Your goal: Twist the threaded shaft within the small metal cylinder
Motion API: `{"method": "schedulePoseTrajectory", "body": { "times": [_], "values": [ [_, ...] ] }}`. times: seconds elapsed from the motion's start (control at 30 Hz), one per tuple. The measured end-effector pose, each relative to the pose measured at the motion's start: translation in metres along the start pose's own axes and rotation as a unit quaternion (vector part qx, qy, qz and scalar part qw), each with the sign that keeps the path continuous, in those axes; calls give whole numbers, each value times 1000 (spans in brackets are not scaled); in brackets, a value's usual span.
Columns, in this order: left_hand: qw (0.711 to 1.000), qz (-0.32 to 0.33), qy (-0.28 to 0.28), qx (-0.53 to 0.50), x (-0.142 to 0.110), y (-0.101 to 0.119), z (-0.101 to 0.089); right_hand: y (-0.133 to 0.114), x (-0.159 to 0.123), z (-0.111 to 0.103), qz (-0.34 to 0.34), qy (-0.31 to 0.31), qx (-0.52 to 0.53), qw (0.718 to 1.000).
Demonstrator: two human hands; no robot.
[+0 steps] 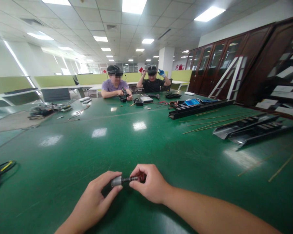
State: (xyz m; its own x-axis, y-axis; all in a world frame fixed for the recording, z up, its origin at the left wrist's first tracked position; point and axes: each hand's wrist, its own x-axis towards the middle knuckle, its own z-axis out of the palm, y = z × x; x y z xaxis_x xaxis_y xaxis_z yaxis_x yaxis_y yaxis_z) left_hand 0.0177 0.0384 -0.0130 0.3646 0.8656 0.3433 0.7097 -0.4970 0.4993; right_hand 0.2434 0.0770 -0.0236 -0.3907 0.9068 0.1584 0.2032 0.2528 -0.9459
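Just above the green tabletop, a silver-grey cylindrical metal part [116, 181] with a thin dark shaft [129, 179] lies level between my hands. My left hand [97, 195] grips the cylinder between thumb and fingertips. At the shaft's far end my right hand [150, 183] is closed, thumb and forefinger at the tip. A small dark reddish thing [143, 178] shows inside the curled right fingers; its kind is hard to make out, and so is whether it joins the shaft.
Black metal channels [261, 130] and thin rods [210, 125] lie on the green table [117, 146] at right. A black cable [2, 169] is at left. Across sit two people [116, 84], one holding a drill-like tool [124, 92]. A ladder [228, 78] leans by cabinets.
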Motion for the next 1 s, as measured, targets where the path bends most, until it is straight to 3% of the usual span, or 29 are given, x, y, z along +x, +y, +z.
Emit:
{"method": "schedulePoseTrajectory", "body": {
  "times": [1.0],
  "values": [
    [1000,-1,6,12,0,-1,-2,0,0,0,-4,6,-12,1000]
  ]
}}
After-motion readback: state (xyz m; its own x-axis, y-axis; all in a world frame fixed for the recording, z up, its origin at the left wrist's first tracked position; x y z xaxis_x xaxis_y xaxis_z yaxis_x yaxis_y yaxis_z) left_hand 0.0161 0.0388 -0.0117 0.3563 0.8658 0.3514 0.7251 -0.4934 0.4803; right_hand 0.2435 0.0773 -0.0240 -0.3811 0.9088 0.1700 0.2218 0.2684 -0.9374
